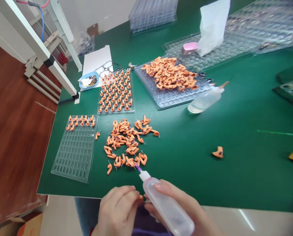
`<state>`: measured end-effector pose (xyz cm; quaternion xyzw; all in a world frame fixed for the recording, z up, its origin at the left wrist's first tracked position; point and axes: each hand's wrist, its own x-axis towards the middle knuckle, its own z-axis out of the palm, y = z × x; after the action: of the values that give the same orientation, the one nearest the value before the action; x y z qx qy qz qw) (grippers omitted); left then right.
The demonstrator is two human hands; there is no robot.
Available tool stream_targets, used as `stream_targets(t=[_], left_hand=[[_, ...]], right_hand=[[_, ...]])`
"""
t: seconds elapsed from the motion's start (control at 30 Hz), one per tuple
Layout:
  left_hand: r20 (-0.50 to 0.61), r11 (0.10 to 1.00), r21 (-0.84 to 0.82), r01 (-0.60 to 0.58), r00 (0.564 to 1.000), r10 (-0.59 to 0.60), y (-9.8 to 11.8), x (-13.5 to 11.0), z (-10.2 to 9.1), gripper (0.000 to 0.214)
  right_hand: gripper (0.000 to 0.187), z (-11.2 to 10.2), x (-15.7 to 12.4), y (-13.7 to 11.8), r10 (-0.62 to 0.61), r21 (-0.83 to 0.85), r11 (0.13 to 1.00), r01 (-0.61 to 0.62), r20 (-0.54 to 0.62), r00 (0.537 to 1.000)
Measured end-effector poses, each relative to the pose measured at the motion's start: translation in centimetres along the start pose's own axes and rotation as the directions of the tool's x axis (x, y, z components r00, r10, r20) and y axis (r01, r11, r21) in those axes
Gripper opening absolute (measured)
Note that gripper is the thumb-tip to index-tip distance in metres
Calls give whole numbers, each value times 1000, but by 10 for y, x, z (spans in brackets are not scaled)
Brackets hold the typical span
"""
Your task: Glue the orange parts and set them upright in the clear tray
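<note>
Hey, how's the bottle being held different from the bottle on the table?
The held bottle is lifted, with its purple tip toward the loose orange pieces; the other bottle rests on the green table. The held bottle's tip is purple, while the other bottle's is brownish. Both are whitish and translucent.

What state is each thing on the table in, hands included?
Left hand, closed on a mostly hidden orange piece
Right hand, wrapped around a squeeze bottle
Squeeze bottle, held, purple nozzle toward the loose pieces
Loose pieces, lying jumbled
Near tray, partly filled at its far end
Far tray, largely filled
Tray stack, heaped with orange pieces
Second bottle, unheld, stick in its neck
Blue dish, holding small parts
</note>
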<state>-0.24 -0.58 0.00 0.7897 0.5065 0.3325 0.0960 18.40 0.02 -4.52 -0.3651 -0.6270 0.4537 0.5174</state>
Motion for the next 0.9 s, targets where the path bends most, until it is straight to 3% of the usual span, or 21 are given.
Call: stream_targets(t=[0.17,0.5,0.73,0.9], left_hand=[[43,989,-141,47,998,-42,3,2,3,19],[100,972,-209,112,991,-93,3,2,5,22],[58,993,-12,121,991,-120,-8,-6,12,19],[101,989,85,124,986,-132,-10,-11,17,21]], right_hand=[[54,0,2,-1,11,4,1000,-11,34,999],[54,-4,6,-4,27,18,999,-27,49,998],[52,-29,-15,14,-16,-253,967,2,-53,998],[44,-38,-31,25,1,-350,937,-5,-13,1000]])
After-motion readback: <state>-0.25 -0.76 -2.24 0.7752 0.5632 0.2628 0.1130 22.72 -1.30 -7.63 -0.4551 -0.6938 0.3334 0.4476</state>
